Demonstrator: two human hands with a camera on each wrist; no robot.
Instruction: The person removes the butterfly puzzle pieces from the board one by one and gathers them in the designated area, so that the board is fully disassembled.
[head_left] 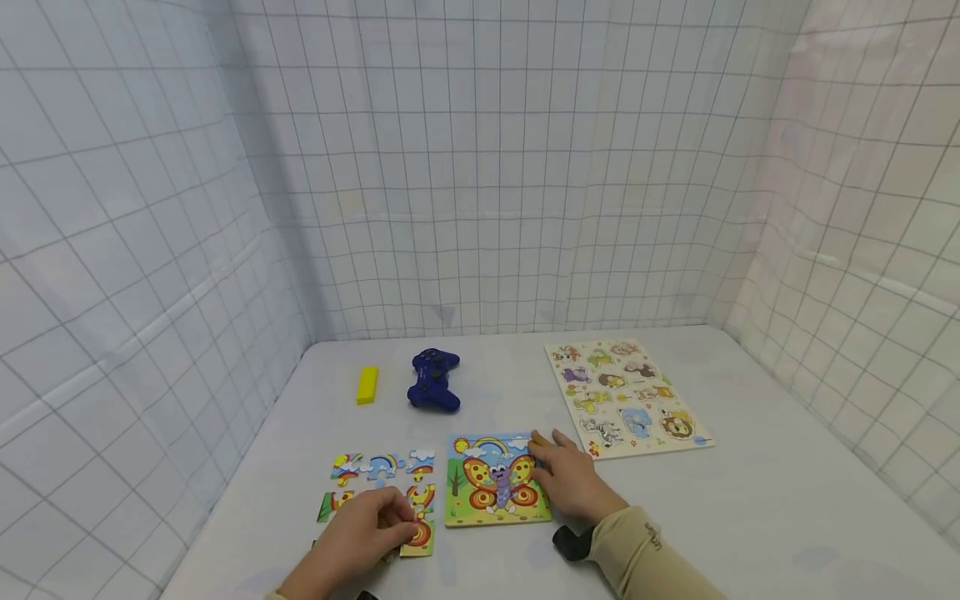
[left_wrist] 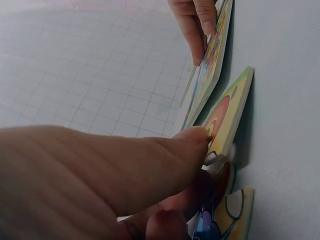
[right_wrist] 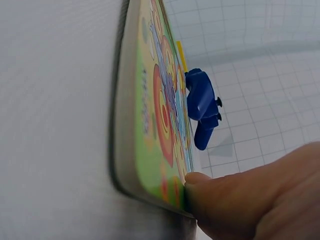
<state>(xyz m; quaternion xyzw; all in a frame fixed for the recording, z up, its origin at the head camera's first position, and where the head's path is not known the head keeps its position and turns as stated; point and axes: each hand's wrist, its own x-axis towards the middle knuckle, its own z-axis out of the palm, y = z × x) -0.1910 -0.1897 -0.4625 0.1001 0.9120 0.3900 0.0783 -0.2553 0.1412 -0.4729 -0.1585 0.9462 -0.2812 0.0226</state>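
Thumb and fingers of my left hand (head_left: 363,529) pinch a wooden puzzle piece with a red and orange swirl (head_left: 418,540), at the lower right of a loose group of puzzle pieces. Close up in the left wrist view, the thumb tip lies on the printed face of that swirl piece (left_wrist: 225,117). To the right is a square butterfly puzzle board (head_left: 498,500), its picture facing up. My right hand (head_left: 572,477) holds this board at its right side, fingers by the far corner. The right wrist view has the thumb at the board's edge (right_wrist: 150,170).
More puzzle pieces, such as a rainbow one (head_left: 382,465), lie in spaced rows left of the board. Farther back are a yellow block (head_left: 367,385) and a blue game controller (head_left: 433,380). A large animal puzzle board (head_left: 626,400) lies at the back right. Gridded cloth walls (head_left: 495,208) surround the table.
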